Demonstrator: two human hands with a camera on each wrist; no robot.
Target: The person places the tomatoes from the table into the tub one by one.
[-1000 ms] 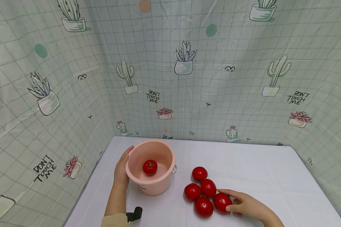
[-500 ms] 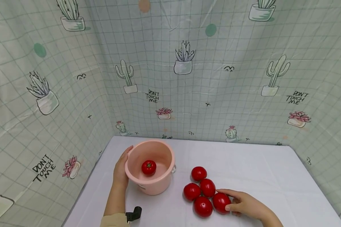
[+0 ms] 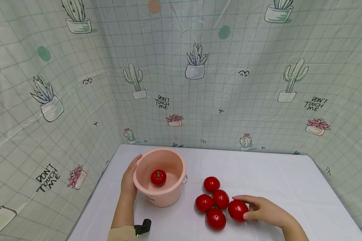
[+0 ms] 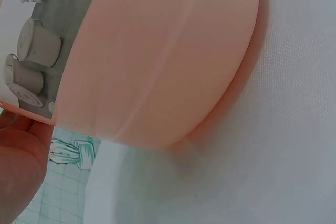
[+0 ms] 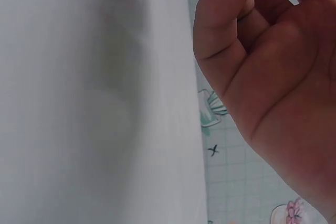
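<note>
In the head view, a pink bucket (image 3: 166, 199) stands on the left of the table with one red tomato (image 3: 158, 177) inside. My left hand (image 3: 129, 180) rests along its left outer wall, fingertips at the rim; the left wrist view shows the hand (image 4: 23, 156) beside the label. Front right, my right hand (image 3: 263, 211) grips a tomato (image 3: 237, 210) between thumb and forefinger. Close to its left lie several more tomatoes (image 3: 216, 219) in a cluster. The right wrist view has the bent fingers and palm (image 5: 283, 72); the gripped tomato is outside that view.
A white cloth covers the table (image 3: 268, 174). Behind and at both sides hangs a grid-patterned curtain (image 3: 211, 100) printed with cacti. A black strap with a small black piece (image 3: 143, 227) sits at my left wrist.
My right hand has shifted slightly right with the tomato, opening a small gap from the cluster. My left hand and the bucket stay in place.
</note>
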